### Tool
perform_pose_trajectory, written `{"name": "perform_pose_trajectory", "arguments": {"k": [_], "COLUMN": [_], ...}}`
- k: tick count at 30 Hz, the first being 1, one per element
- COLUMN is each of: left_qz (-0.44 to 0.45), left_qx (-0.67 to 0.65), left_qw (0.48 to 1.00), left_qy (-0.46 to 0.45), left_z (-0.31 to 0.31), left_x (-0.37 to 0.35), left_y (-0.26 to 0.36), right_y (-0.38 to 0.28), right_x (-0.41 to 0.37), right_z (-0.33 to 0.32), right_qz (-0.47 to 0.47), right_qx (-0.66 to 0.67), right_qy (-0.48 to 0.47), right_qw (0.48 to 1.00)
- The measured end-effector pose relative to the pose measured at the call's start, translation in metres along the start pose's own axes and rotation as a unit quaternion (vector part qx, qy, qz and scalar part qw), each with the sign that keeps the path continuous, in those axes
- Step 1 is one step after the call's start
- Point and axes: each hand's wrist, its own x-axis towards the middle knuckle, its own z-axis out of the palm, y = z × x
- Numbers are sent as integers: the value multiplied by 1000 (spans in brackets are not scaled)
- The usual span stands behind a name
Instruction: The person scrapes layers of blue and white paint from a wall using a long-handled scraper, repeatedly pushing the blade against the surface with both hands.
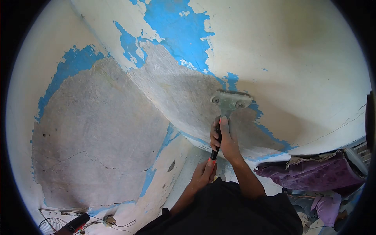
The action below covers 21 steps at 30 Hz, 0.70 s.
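Note:
A wide scraper (231, 100) with two screws on its head lies against the wall, where bare grey plaster (188, 94) meets blue and cream paint. My right hand (225, 137) is closed round the upper part of its black handle, just below the head. Lower down, near the red part of the handle, my left hand (204, 172) is wrapped round the same tool. Ragged blue paint (176, 27) borders the bare patch above the scraper.
Another bare grey patch (98, 129) with cracks covers the adjoining wall at left. A fan (53, 226) and wires are at the bottom left. Purple fabric (313, 174) lies at the right, with a person in a pink top (327, 208) below it.

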Motion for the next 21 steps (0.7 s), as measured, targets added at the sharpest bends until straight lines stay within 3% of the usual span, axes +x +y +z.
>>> {"name": "perform_pose_trajectory", "arguments": {"k": [7, 10, 21], "left_qz": [-22, -5, -28], "left_qx": [-15, 41, -14], "left_qw": [1000, 999, 999], "left_qy": [6, 33, 16], "left_z": [6, -6, 0], "left_x": [-3, 2, 6], "left_y": [1, 5, -23], "right_y": [2, -3, 12], "right_x": [-2, 6, 1], "right_z": [2, 8, -1], "right_qz": [29, 19, 23], "right_qx": [-15, -13, -26], "right_qy": [19, 14, 46], "right_qw": [999, 1000, 998]}}
